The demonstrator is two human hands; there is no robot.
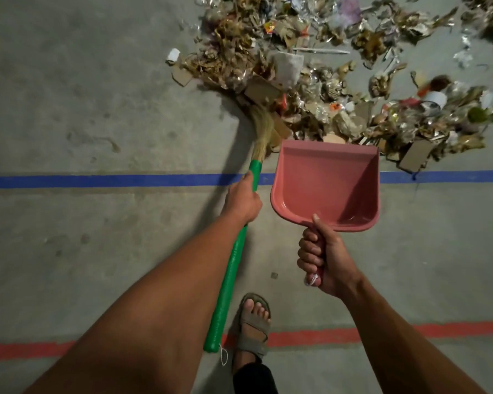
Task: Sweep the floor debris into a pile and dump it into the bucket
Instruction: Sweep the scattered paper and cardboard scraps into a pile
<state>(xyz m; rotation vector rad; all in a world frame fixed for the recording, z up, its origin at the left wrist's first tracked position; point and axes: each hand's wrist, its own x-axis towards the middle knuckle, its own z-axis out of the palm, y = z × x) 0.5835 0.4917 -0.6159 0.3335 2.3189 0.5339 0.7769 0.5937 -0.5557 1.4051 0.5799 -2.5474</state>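
**Plenty left to gather, pan empty**

Most of the debris (310,69) lies spread across the concrete floor (83,95) beyond the blue tape line (97,181), loose rather than piled. Your left hand (244,199) grips the green broom (234,251), its bristles touching the litter's near edge. Your right hand (322,263) is wrapped round the handle of the pink dustpan (325,183), whose lip sits just short of the scraps. Sweep too hard and light foil and paper will likely scatter past the pan. No bucket is in view.

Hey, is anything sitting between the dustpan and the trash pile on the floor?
Nothing visible. The dustpan mouth faces the debris directly, with only bare floor between; the broom is off to its left.
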